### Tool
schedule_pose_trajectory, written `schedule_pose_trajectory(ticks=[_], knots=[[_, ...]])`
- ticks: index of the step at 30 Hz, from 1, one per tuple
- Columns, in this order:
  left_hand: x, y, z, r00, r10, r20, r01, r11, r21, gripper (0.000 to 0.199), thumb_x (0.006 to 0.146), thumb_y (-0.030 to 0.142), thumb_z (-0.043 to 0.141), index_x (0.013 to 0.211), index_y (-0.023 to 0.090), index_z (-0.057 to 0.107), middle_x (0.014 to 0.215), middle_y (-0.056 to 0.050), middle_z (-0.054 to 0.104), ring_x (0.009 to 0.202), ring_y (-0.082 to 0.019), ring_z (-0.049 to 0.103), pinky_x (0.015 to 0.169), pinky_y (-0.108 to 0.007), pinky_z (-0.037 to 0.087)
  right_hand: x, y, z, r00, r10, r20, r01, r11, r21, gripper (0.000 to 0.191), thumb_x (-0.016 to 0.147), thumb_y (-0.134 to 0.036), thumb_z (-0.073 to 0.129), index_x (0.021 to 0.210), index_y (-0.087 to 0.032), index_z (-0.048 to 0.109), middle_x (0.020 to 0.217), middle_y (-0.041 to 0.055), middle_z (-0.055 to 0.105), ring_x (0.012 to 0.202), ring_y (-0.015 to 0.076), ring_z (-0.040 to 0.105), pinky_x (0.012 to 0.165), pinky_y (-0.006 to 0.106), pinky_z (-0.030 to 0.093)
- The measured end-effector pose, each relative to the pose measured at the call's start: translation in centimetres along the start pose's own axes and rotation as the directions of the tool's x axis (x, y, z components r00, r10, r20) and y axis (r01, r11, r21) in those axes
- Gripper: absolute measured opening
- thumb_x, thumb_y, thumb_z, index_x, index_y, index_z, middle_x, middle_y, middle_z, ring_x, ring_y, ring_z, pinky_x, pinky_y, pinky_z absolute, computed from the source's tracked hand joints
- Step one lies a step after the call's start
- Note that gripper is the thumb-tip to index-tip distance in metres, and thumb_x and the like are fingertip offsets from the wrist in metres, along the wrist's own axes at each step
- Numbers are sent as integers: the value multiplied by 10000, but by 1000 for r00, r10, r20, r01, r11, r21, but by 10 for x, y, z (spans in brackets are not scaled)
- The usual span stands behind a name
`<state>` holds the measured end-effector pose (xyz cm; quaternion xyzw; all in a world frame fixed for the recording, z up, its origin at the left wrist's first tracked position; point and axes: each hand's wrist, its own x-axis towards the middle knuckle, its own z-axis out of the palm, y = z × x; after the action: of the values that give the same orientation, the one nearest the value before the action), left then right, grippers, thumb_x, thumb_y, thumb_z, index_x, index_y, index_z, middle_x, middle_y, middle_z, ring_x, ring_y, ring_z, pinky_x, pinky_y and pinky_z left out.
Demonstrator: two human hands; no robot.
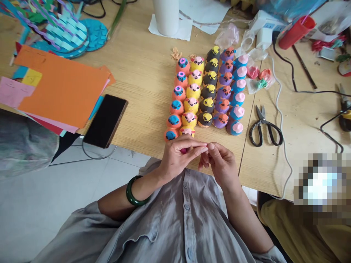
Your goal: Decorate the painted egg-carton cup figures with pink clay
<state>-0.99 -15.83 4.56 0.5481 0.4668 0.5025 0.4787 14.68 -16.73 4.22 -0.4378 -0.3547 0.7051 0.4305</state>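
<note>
My left hand [179,153], with a green bangle [132,191] on its wrist, is closed near the table's front edge. A small magenta lump [184,150], which looks like modelling clay, shows between its fingers. My right hand [222,162] pinches thumb to finger, touching my left fingertips; any tiny piece there is hidden. Just beyond both hands stand several columns of egg-shaped clay figures: orange ones [176,107], yellow ones [191,105], black ones [207,105], purple ones [223,92] and blue ones with pink tops [237,98].
Black-handled scissors [263,126] lie right of the figures, beside a grey cable [285,146]. At left are a phone [106,120] and orange paper [60,87]. Bags with coloured clay [260,76], a power strip [267,25] and a white cylinder [166,16] stand farther back. Another person's sleeve [24,142] shows left.
</note>
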Motion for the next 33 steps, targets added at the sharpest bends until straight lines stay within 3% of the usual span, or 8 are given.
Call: schedule_pose_trajectory(ticks=[4, 7, 12, 15, 21, 26, 30, 33], knots=[[-1, 0, -1, 995, -102, 4, 102, 995, 0, 420, 810, 335, 820, 1213, 230, 760, 809, -2, 685, 643, -85, 550, 610, -220, 477, 2, -2, 3, 998, 10, -60, -6, 997, 76, 263, 896, -419, 723, 747, -204, 690, 571, -61, 494, 498, 81, 482, 474, 223, 552], [0, 0, 0, 993, -119, 16, 119, 992, -29, 293, 843, 351, 787, 1103, 217, 803, 793, -10, 693, 701, -100, 583, 656, -224, 490, 3, -5, 5, 999, 25, -49, -20, 995, 96, 237, 867, -414, 753, 765, -204, 713, 581, -56, 510, 505, 80, 493, 466, 213, 558], [-1, 1, 1, 1000, -14, -19, 14, 1000, 13, 168, 923, 305, 696, 1010, 239, 824, 883, -37, 776, 831, -145, 663, 882, -310, 534, 5, -8, 5, 994, 106, 26, -108, 981, 162, 296, 878, -439, 731, 735, -182, 696, 617, -37, 555, 495, 81, 521, 433, 214, 567], [-1, 0, 1, 998, -58, -38, 58, 998, -5, 130, 902, 325, 724, 925, 252, 830, 878, -30, 780, 832, -150, 670, 938, -340, 526, 6, -8, 5, 986, 159, 47, -165, 972, 167, 373, 871, -501, 718, 702, -174, 663, 603, -31, 576, 459, 83, 527, 403, 219, 560], [0, 0, 0, 986, -167, 3, 166, 978, -127, 369, 786, 375, 835, 1137, 268, 794, 747, 12, 638, 694, -116, 555, 693, -268, 513, 7, -9, 6, 985, 168, 27, -170, 957, 235, 319, 795, -463, 809, 738, -184, 664, 551, -76, 534, 400, 44, 453, 382, 173, 526], [1, 2, 1, 989, -139, -59, 133, 987, -94, 106, 859, 348, 767, 868, 258, 824, 807, -12, 713, 821, -142, 626, 838, -303, 528, 6, -10, 6, 977, 207, 59, -215, 942, 256, 313, 816, -438, 794, 716, -177, 653, 564, -63, 562, 408, 53, 484, 379, 183, 538], [2, 1, 1, 972, -223, -78, 214, 970, -116, 152, 808, 373, 808, 785, 224, 793, 764, -11, 676, 742, -134, 605, 692, -275, 512, 6, -11, 6, 962, 248, 117, -271, 927, 261, 352, 823, -477, 777, 714, -174, 637, 568, -53, 584, 407, 60, 499, 380, 196, 553], [1, -1, 0, 964, -262, -40, 253, 955, -156, 175, 804, 408, 809, 878, 250, 812, 758, 4, 636, 661, -107, 537, 635, -265, 480, 6, -11, 5, 962, 256, 94, -273, 920, 283, 326, 783, -438, 826, 726, -180, 636, 555, -73, 575, 387, 44, 480, 368, 164, 534]])
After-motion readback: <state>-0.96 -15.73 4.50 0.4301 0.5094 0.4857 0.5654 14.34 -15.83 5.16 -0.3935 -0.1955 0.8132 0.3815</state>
